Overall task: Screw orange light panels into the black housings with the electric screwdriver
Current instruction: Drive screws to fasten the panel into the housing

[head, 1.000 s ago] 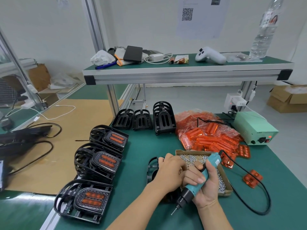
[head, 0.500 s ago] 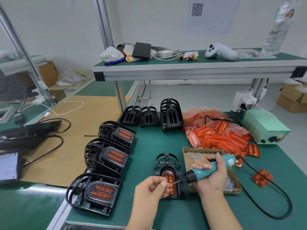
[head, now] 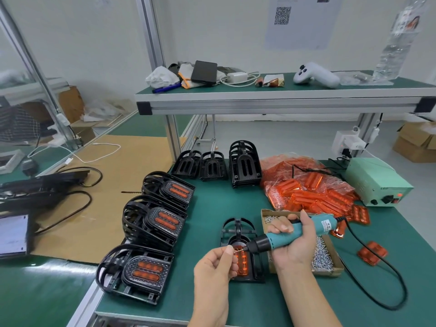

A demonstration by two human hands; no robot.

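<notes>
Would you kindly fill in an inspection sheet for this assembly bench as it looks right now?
Surface: green bench mat, cardboard sheet at left.
Job's things: black housing holding an orange panel; finished stacks; empty housings; bag of orange panels; screw box.
Clutter: game controller, bottle on the upper shelf.
Hands: left hand pinches a screw at the bit; right hand grips the electric screwdriver.
Cables: screwdriver cord loops right.
Surroundings: power supply, cardboard boxes.
</notes>
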